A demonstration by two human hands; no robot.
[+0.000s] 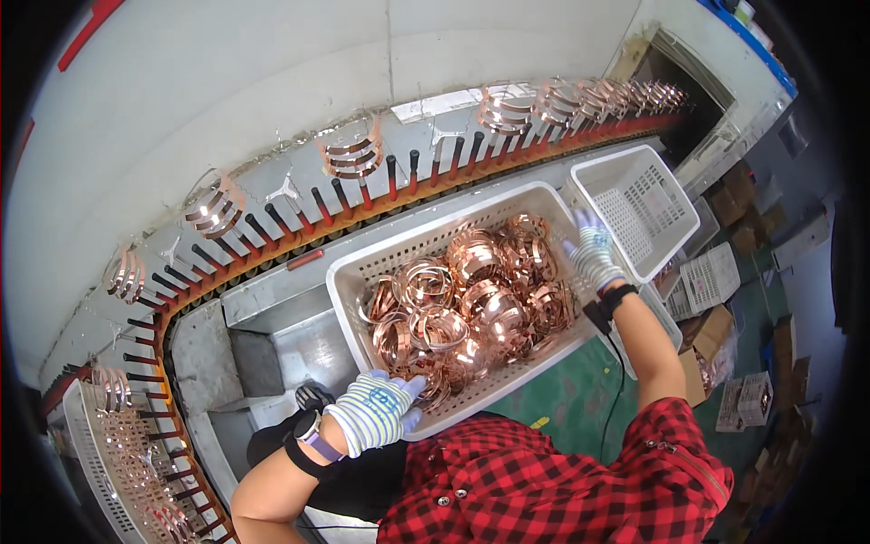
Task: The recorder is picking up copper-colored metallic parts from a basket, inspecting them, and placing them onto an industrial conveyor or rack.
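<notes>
A large white plastic basket (535, 192) sits tilted in front of me, its far side along the grey metal ledge. Shiny copper-coloured ring-shaped bands (494, 304) are heaped inside it. My left hand (376, 412), in a striped glove, grips the basket's near left corner, thumb toward the bands. At the right end, my right hand (595, 252) in a similar glove holds the rim, its thumb on the inner side and its fingers reaching toward the far corner. Part of those fingers is hard to make out.
A curved conveyor (299, 240) with upright red-and-black pegs runs behind the basket, copper-coloured bands (352, 154) hanging above it. A smaller white basket (675, 231) stands at right. Another basket (86, 435) is at far left. Cardboard boxes (711, 335) lie on the right; a cable (619, 399) hangs beside me.
</notes>
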